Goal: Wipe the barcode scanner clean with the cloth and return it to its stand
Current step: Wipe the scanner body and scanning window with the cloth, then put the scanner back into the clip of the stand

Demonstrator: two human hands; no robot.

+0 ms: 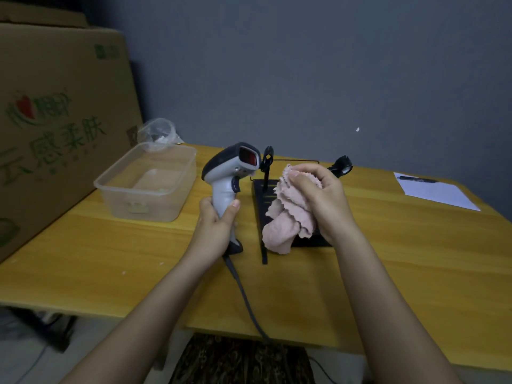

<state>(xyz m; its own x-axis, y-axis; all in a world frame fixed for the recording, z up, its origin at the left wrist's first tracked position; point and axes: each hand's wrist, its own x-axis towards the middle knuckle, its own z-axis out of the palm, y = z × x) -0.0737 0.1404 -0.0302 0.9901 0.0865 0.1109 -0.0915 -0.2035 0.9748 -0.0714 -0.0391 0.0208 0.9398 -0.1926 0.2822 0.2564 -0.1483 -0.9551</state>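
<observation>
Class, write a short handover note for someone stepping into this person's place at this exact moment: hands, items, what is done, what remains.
Left hand: gripping the barcode scanner by its handle, upright above the table, red window facing right.
Right hand: holding the bunched pink cloth, beside the scanner and not touching it.
Stand: black, empty, on the table behind the cloth.
Done: scanner is off its stand, cloth in hand. How much is wiped cannot be told.
Left: wipe the scanner, return it to the stand.
</observation>
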